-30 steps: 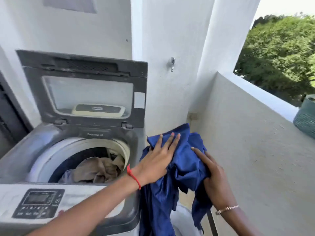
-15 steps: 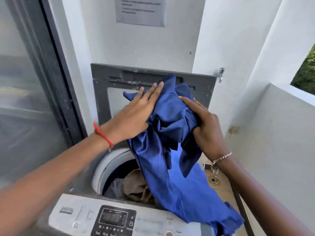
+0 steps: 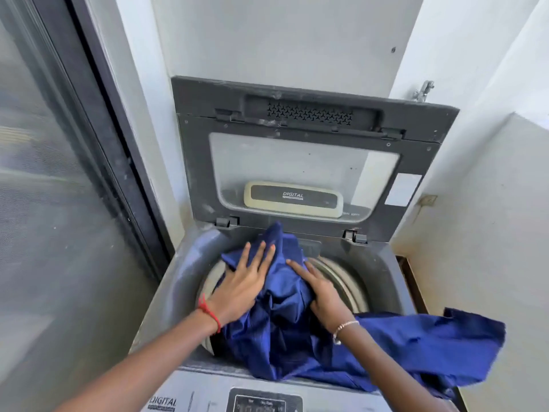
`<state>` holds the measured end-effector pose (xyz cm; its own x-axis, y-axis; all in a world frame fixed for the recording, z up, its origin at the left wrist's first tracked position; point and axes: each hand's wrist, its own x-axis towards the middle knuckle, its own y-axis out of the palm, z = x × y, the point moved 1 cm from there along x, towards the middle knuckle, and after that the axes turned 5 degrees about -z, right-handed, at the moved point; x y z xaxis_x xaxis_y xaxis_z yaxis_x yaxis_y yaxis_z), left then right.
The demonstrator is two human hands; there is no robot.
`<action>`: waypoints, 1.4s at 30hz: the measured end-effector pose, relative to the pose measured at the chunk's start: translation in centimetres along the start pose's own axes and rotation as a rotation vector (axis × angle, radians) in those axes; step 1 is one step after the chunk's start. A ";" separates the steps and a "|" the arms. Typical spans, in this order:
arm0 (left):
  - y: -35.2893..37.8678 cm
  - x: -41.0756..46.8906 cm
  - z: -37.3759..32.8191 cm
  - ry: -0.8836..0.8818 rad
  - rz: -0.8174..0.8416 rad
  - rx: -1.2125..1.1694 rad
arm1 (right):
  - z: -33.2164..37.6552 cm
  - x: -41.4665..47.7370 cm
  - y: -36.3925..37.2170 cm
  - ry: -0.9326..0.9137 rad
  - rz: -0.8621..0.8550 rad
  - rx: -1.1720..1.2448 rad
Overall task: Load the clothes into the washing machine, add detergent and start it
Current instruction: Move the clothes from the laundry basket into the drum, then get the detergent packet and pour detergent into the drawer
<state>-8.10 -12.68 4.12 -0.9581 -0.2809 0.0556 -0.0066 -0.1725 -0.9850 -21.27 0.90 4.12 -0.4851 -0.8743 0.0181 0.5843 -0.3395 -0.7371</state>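
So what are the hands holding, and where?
Nothing gripped: left hand and right hand press flat-fingered on the bunched middle of the blue garment, over the drum.

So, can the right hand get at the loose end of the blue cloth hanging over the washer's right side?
Probably yes. The right hand presses on the dark blue cloth, and its loose end lies uncovered just beside that wrist, with nothing in between.

A frosted glass door (image 3: 44, 203) in a dark frame (image 3: 98, 129) is standing along the left. A white wall (image 3: 282, 34) is rising behind, carrying a small metal fitting (image 3: 423, 90) toward its right.
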 end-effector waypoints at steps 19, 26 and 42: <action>5.1 3.7 -0.9 0.048 0.424 -0.178 | -5.6 -1.3 3.7 0.213 0.668 -0.726; 4.6 3.2 0.0 -0.022 0.424 -0.285 | -5.4 2.0 6.0 0.221 0.390 -0.114; 4.0 6.8 1.8 -0.908 0.233 -1.898 | -4.9 6.7 0.6 0.898 -0.196 1.355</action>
<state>-14.14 -16.96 0.86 -0.6152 -0.5189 -0.5935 -0.7081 0.6946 0.1267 -27.34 -3.42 0.54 -0.5337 -0.4781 -0.6975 0.3478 -0.8759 0.3343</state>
